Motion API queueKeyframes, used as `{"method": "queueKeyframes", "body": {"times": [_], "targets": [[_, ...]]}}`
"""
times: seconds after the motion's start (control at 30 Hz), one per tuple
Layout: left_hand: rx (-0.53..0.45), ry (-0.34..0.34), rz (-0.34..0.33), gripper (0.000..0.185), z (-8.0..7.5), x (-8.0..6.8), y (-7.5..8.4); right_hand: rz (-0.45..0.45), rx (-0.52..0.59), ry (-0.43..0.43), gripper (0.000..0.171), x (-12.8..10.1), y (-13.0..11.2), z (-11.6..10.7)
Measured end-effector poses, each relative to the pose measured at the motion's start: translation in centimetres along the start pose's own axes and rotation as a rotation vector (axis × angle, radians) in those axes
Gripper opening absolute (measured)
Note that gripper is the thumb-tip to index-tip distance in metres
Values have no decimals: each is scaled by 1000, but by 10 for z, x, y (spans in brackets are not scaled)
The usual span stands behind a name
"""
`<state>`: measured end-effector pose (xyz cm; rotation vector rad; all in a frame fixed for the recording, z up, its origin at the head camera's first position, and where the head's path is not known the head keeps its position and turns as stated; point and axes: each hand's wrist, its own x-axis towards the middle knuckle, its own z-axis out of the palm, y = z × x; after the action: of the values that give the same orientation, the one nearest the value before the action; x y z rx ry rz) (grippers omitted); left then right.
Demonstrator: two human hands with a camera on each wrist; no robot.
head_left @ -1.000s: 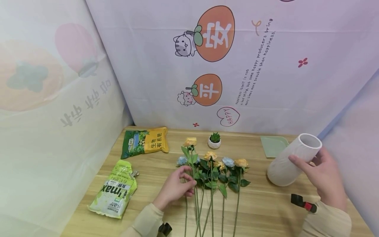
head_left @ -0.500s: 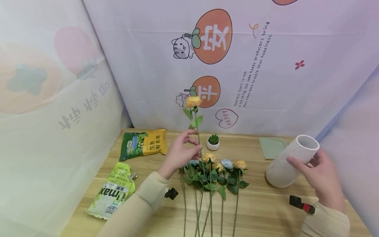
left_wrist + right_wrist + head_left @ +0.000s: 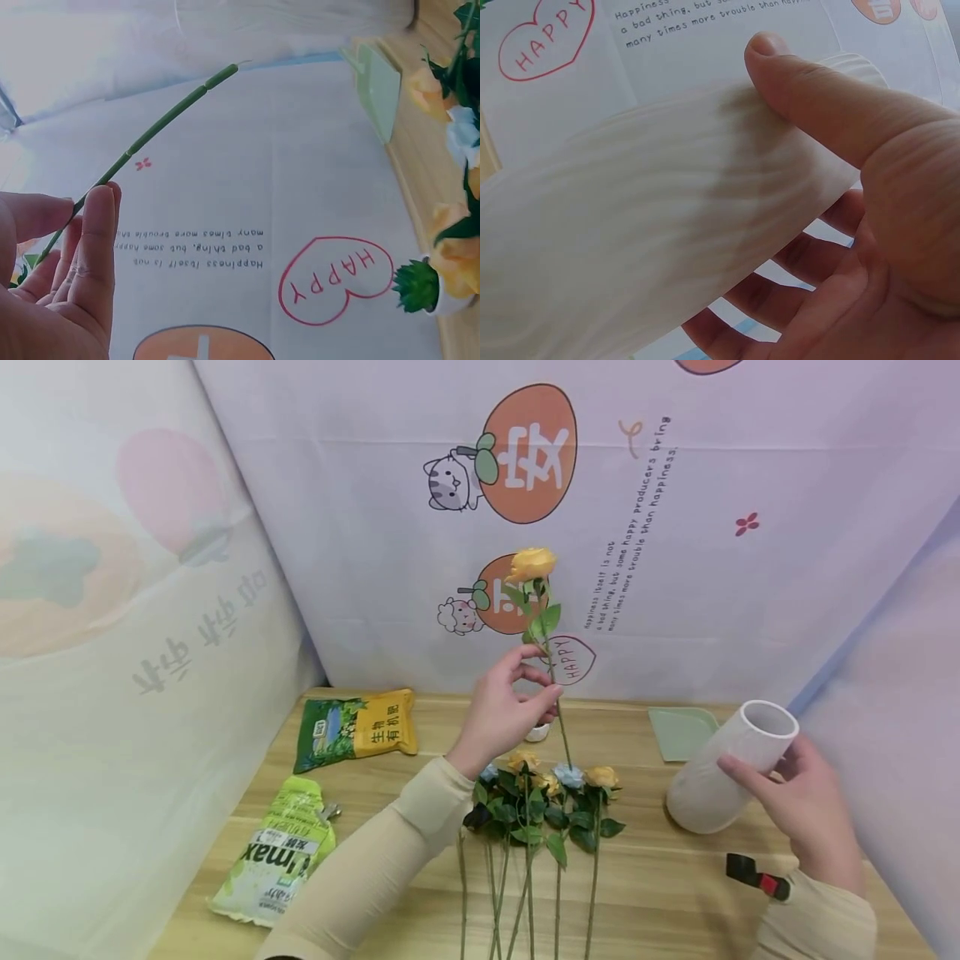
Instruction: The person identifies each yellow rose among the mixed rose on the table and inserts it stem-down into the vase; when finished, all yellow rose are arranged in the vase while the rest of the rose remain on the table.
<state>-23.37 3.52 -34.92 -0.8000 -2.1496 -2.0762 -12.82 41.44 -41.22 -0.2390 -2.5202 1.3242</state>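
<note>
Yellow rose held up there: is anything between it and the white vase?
Nothing visible stands between the yellow rose and the white vase, whose mouth is uncovered; the other flowers lie lower, on the table.

On the back cloth (image 3: 360, 560) we read “Happiness itself is not a bad thing, but some happy producers bring many times more trouble than happiness.” Its outlined heart (image 3: 579, 658) says “HAPPY”, its large orange fruit (image 3: 537, 497) 安. We find 生物有机肥 on the yellow-green packet (image 3: 356, 731), “Umax” on the lime bag (image 3: 288, 822).
</note>
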Motion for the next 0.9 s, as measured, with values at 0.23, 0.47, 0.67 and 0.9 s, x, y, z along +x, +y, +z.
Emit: {"method": "queueKeyframes", "body": {"times": [0.23, 0.47, 0.67, 0.9], "targets": [[32, 2, 63, 50, 24, 22, 8, 14, -31, -11, 82, 1, 1, -1], [10, 18, 119, 46, 58, 46, 27, 14, -25, -10, 82, 1, 2, -1], [-17, 17, 167, 45, 97, 61, 45, 16, -22, -4, 83, 1, 1, 0], [16, 13, 202, 46, 136, 72, 58, 13, -24, 3, 81, 1, -2, -1]]}}
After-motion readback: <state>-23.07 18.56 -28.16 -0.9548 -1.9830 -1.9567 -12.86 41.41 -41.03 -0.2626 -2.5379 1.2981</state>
